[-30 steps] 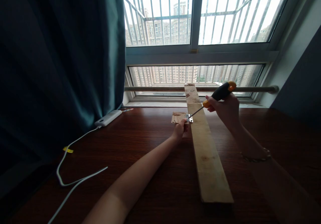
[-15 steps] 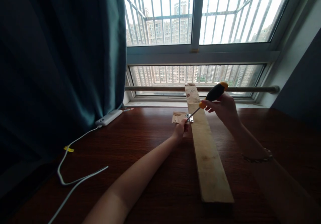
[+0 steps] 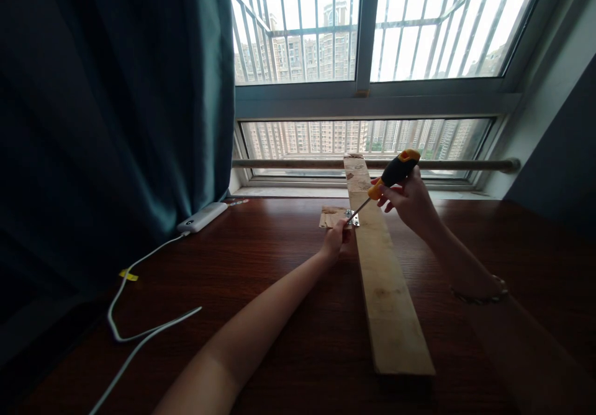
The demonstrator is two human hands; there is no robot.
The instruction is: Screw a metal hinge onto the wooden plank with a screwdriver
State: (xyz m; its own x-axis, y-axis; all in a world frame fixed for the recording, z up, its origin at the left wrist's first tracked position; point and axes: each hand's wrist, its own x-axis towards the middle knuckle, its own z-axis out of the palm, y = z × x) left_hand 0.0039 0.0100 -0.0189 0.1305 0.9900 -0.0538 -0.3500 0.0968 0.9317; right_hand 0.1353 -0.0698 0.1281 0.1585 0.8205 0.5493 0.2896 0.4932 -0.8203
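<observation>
In my right hand [image 3: 408, 201] is a screwdriver [image 3: 395, 175] with a black and yellow handle, its fingers wrapped round the grip. The shaft slants down left to a silver metal hinge [image 3: 356, 219]. That hinge lies between a small wooden board [image 3: 329, 216] and a long wooden plank [image 3: 386, 285]. My left hand [image 3: 333, 241] is closed at the small board's near right corner, its fingertips beside the screwdriver's tip. What those fingers pinch is hidden. The screwdriver tip and any screw under it are too small to make out.
The plank runs across the dark red wooden tabletop [image 3: 279, 291] towards a horizontal rail [image 3: 447, 165] before the window. On the left, a white power strip [image 3: 202, 218] with a white cable [image 3: 139, 339] lies by a dark blue curtain [image 3: 195, 92].
The screwdriver's handle has turned in my right hand and shifted slightly left, with the fingers regripped around it. My left hand, the board and the plank stay in place.
</observation>
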